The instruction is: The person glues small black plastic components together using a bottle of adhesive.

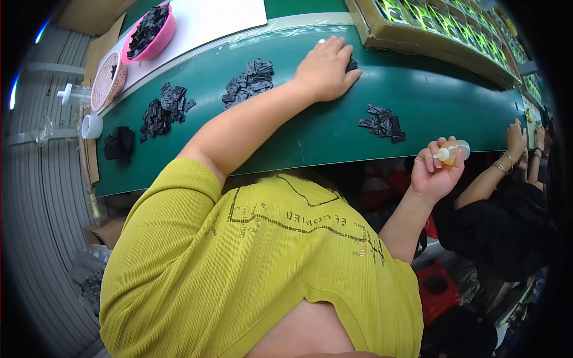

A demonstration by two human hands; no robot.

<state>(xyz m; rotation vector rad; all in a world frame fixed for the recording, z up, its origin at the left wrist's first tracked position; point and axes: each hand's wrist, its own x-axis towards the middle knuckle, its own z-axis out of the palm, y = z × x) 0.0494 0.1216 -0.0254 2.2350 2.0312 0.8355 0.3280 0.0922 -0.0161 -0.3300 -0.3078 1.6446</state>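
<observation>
My left hand (327, 68) is palm down on the green tabletop, thumb spread away from the other fingers. Black plastic pieces (353, 65) show at the gap beside the thumb; the palm hides whatever else lies under it. A small white patch is on one fingertip. My right hand (437, 170), past the table's front edge, is closed around a small squeeze bottle (456, 153) with a pale nozzle and amber liquid inside. Nearest to it on the table is a small pile of flat black pieces (383, 123). A larger pile (249, 82) lies beside my left forearm.
More black pieces (164, 110) and a dark cloth-like bundle (119, 144) lie at the left. Behind are a pink bowl (171, 37) of black parts, a pink basket (105, 89) and a white ring (92, 126). A cardboard box (412, 42) stands far right. Another person's arm (495, 173) is at right.
</observation>
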